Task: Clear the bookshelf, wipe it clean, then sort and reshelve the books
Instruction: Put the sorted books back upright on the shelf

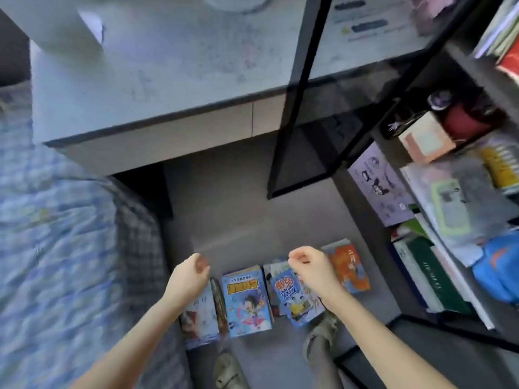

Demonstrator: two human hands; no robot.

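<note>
Several stacks of children's books lie in a row on the grey floor: a white-covered stack (200,313) at the left, a blue comic stack (245,300), another blue one (295,300), and an orange one (348,268) at the right. My left hand (189,277) hovers above the white stack with fingers loosely curled, holding nothing. My right hand (307,265) hangs over the third stack, fingers also loosely curled and empty. The dark bookshelf (455,46) stands at the right, with books and folders (429,273) on its lower levels.
A grey desk (168,80) with a drawer front fills the upper view. A bed with blue patterned bedding (56,234) lies at the left. On the shelf sit a pink box (424,138), a red round object (463,119) and a blue bag (497,270). My slippered feet (320,329) stand below the books.
</note>
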